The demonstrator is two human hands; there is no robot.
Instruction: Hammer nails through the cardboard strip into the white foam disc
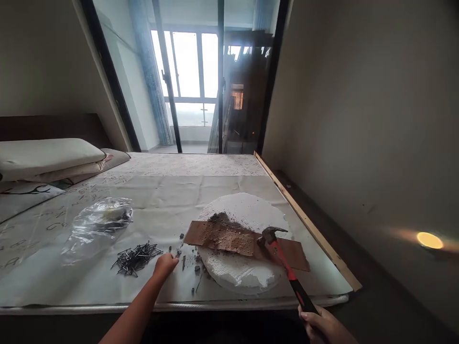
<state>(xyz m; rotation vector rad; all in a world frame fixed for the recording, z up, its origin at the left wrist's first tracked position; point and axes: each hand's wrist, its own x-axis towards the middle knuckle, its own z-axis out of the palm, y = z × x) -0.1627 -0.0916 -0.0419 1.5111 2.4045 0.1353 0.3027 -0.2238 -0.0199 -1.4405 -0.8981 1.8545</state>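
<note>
My right hand (322, 324) is wrapped round the black grip of a claw hammer (285, 263) with a red and black handle. The hammer's head rests on or just above a strip of brown cardboard (229, 239) full of small holes. That strip lies across a round white foam slab (247, 205), with grey crumbs scattered on and around it. Left of the slab, my left hand (166, 264) is closed, its fingers pressed together; whatever they hold is hidden. Beside it lies a heap of dark nails (136, 258).
A clear plastic bag (100, 222) with dark contents lies at the left on the sheet-covered bed (172, 191). Folded bedding (50, 157) is stacked at the far left. A wooden strip (304, 215) runs along the right edge. Glass doors stand beyond the bed.
</note>
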